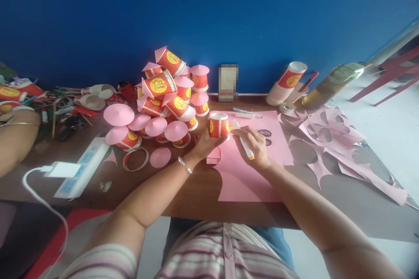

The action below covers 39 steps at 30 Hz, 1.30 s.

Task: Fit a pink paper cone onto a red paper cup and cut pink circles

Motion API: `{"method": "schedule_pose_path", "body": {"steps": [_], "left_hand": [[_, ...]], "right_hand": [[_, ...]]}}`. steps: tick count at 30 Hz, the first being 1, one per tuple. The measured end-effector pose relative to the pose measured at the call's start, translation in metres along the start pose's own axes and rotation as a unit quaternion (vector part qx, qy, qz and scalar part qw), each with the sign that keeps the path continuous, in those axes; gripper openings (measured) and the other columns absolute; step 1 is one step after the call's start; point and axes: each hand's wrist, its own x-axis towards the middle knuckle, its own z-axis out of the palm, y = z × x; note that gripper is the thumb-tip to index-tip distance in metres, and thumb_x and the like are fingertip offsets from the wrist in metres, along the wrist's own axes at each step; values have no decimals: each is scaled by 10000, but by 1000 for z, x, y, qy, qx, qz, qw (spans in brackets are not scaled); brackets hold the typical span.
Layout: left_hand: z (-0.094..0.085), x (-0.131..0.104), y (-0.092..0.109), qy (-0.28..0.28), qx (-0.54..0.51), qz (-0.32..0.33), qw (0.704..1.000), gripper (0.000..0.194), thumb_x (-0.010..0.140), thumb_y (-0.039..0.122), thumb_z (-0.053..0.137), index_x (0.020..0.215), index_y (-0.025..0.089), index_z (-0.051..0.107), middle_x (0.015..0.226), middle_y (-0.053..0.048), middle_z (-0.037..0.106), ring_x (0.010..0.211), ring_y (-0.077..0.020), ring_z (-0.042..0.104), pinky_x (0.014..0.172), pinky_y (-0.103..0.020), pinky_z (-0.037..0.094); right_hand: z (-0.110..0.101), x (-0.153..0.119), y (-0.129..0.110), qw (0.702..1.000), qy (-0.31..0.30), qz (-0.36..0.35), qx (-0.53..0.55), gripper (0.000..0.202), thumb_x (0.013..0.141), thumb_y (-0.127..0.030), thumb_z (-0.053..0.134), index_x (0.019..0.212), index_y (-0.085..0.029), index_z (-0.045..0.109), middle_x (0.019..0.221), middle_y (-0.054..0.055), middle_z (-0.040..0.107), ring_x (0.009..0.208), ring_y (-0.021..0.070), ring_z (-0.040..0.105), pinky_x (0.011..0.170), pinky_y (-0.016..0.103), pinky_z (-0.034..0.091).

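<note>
A red paper cup with a yellow emblem and a white end facing up is gripped in my left hand above the pink paper sheet. My right hand is closed around a white marker with an orange-yellow end; its other end is close to the cup's right side. Whether that end touches the cup I cannot tell. Just right of my right hand, dark scissors handles show on the sheet. Several red cups with pink cone tops are piled to the left of my left hand.
A tape roll and a pink disc lie left of my arm, near a power strip. Pink paper scraps spread rightwards. Stacked cups and a bottle lean by the blue wall. Another person's arm is at far left.
</note>
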Motion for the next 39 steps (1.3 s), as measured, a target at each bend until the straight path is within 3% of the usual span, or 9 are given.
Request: {"method": "schedule_pose_path", "body": {"steps": [6,10,14,19,22,26,30,36,39], "left_hand": [[-1,-3,0,-7,-114,-64,991,367,815,360,839,1085,207,643,1035,-70,734,976,-260,732,975,-523,579],[-3,-2,-3,-9,-157,-53,986,378,850,355,801,1158,189,658,1123,-99,759,1072,-295,743,1004,-505,579],[-3,1,-8,17,-225,-42,973,459,870,306,761,1299,230,616,1222,-74,744,1184,-261,708,1079,-458,538],[-4,2,-12,6,-243,-79,967,307,828,351,738,1078,180,688,1213,-104,755,1250,-301,675,1095,-483,511],[-3,1,-13,1,-237,-88,968,341,825,406,748,1084,193,688,1166,-105,770,1234,-310,684,1071,-492,518],[-2,0,-13,-16,-194,-60,979,478,871,539,728,1175,175,677,1114,-137,771,1234,-325,678,1062,-510,519],[0,1,-5,5,-136,-20,990,476,829,451,810,1199,198,651,1115,-92,750,1141,-295,704,1011,-481,556],[-1,5,-2,-6,-214,-65,975,445,863,434,756,1231,211,646,1137,-87,747,1201,-298,697,1089,-503,535],[-1,4,-7,-14,-231,-70,970,413,849,478,752,1158,212,684,1138,-109,753,1225,-330,682,1063,-523,553]], "right_hand": [[9,-9,16,993,-32,109,22,234,1031,-159,486,1211,-221,623,959,64,730,763,168,728,648,267,574],[16,-13,23,991,-52,120,-4,303,962,-115,497,1228,-220,598,980,62,738,793,182,742,647,266,577],[20,-15,23,993,-63,96,14,362,914,-87,496,1244,-213,575,1004,67,721,794,180,729,661,266,578],[21,-15,18,994,-62,79,47,297,947,-140,565,1234,-215,581,993,62,701,820,176,720,691,264,575],[20,-17,17,997,-42,66,28,225,978,-126,551,1170,-222,620,961,49,684,781,154,692,661,244,545],[17,-19,17,996,-57,-31,-66,316,951,-57,529,1186,-230,651,865,32,639,729,154,619,681,268,521],[17,-20,16,984,-57,-129,-104,433,919,-21,527,1287,-231,618,853,31,631,738,170,593,723,301,521],[16,-15,15,999,-30,10,-38,262,969,-114,595,1209,-217,617,917,50,648,762,174,627,667,274,511],[14,-15,19,999,-30,23,-17,250,973,-81,562,1171,-220,624,915,44,639,745,154,627,644,252,492]]}}
